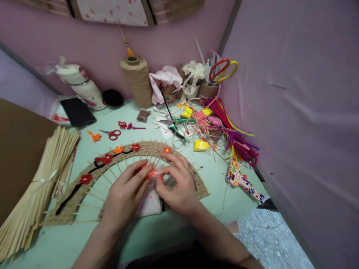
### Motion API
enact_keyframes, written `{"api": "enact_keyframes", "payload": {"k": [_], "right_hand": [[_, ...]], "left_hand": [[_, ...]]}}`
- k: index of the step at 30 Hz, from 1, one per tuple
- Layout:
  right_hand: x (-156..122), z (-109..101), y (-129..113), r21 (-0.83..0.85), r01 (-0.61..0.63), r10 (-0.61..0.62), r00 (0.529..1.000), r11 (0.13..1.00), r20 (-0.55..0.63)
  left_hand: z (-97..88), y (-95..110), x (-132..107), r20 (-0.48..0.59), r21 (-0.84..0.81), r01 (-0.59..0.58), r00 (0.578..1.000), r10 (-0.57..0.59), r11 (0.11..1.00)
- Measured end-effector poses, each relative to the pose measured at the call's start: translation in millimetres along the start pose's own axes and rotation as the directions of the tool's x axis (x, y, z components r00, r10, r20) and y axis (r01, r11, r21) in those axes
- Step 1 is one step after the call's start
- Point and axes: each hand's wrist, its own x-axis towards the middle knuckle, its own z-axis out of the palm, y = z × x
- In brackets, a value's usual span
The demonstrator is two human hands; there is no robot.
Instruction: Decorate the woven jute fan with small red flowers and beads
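My left hand [127,192] and my right hand [179,183] meet over the table, both closed on a small clear plastic packet [153,174] with something orange-red and soft-looking inside. The left fingers pinch its left side, and the right thumb and fingers grip its right end. Under my hands lies a fan-shaped woven twine piece [151,147] with thin sticks as ribs. Red flowers [85,179] and an orange flower [118,150] sit along a black branch line on its left half. A white spotted cloth [151,203] at its centre is partly hidden by my hands.
Bundled wooden strips [39,190] lie at left. Red-handled scissors [113,135], green-handled pruners [176,129] and a yellow packet [201,145] lie beyond the fan. A twine spool [137,82] stands behind. Fuzzy craft stems [244,145] and a patterned glue gun [242,181] are at right.
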Motion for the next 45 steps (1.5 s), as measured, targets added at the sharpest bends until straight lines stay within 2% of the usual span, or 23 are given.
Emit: {"api": "enact_keyframes", "payload": {"k": [2,4,7,9,11,13,15,17,19,21,22,23,24,25,27,28,30,34,38,42,45], "right_hand": [[3,-8,1,0.223,-0.161,0.156,0.987,0.961,0.040],[5,-14,5,0.437,-0.261,0.275,0.961,0.861,0.031],[6,-18,11,0.611,-0.258,0.374,0.925,0.749,-0.068],[4,-19,13,0.674,-0.268,0.413,0.908,0.689,-0.062],[2,-22,14,0.730,-0.305,0.463,0.886,0.612,-0.017],[-1,-28,14,0.765,-0.324,0.509,0.860,0.557,-0.006],[-5,-36,16,0.768,-0.296,0.529,0.846,0.568,-0.065],[-8,-46,18,0.723,-0.249,0.518,0.838,0.644,-0.172],[-13,-57,20,0.613,-0.223,0.466,0.843,0.758,-0.268],[-19,-66,19,0.450,-0.205,0.356,0.891,0.869,-0.282],[-22,-69,18,0.366,-0.194,0.292,0.928,0.910,-0.233],[-26,-71,16,0.287,-0.183,0.235,0.959,0.940,-0.157],[-30,-72,14,0.218,-0.171,0.191,0.979,0.961,-0.072],[-34,-72,13,0.157,-0.165,0.166,0.986,0.974,0.009],[-42,-70,11,0.054,-0.156,0.149,0.983,0.986,0.107],[-46,-68,10,0.012,-0.148,0.145,0.982,0.989,0.124],[-51,-66,11,-0.047,-0.126,0.131,0.982,0.991,0.135],[-54,-67,9,-0.091,-0.098,0.115,0.972,0.991,0.205],[-49,-73,4,-0.086,-0.104,0.126,0.942,0.991,0.311],[-44,-73,0,-0.082,-0.113,0.130,0.960,0.990,0.247],[-41,-69,0,-0.085,-0.106,0.120,0.975,0.991,0.189]], "left_hand": [[1.7,-1,9,-0.038,0.049,0.053,0.998,-0.051,0.997],[6.1,-5,24,-0.081,0.096,0.146,0.987,-0.138,0.985],[19.7,-14,61,-0.083,0.128,0.275,0.960,-0.267,0.953],[32.5,-24,91,-0.044,0.155,0.347,0.938,-0.345,0.925],[45.8,-35,117,0.065,0.170,0.398,0.908,-0.413,0.901],[56.4,-46,137,0.112,0.163,0.404,0.899,-0.423,0.900],[61.2,-50,146,0.156,0.139,0.403,0.893,-0.422,0.905],[58.7,-43,144,0.172,0.100,0.395,0.897,-0.407,0.913],[50.4,-25,131,0.164,0.040,0.390,0.905,-0.391,0.920],[40.2,2,106,0.187,-0.073,0.401,0.905,-0.383,0.913],[36.2,16,90,0.301,-0.289,0.463,0.875,-0.380,0.838],[33.5,30,72,0.451,-0.459,0.544,0.824,-0.343,0.702],[32.4,42,54,0.593,-0.547,0.641,0.751,-0.292,0.538],[32.8,52,36,0.683,-0.589,0.719,0.687,-0.248,0.370],[37.3,64,7,0.765,-0.608,0.794,0.593,-0.249,0.023],[40.4,67,-3,0.785,-0.599,0.795,0.560,-0.264,-0.097],[45.6,68,-14,0.810,-0.580,0.776,0.516,-0.280,-0.248],[47.3,64,-16,0.854,-0.520,0.754,0.475,-0.212,-0.401],[44.3,61,-12,0.838,-0.534,0.682,0.507,-0.205,-0.499],[43.7,57,-9,0.825,-0.547,0.619,0.513,-0.237,-0.563],[43.0,56,-8,0.817,-0.559,0.595,0.515,-0.260,-0.577]]}}
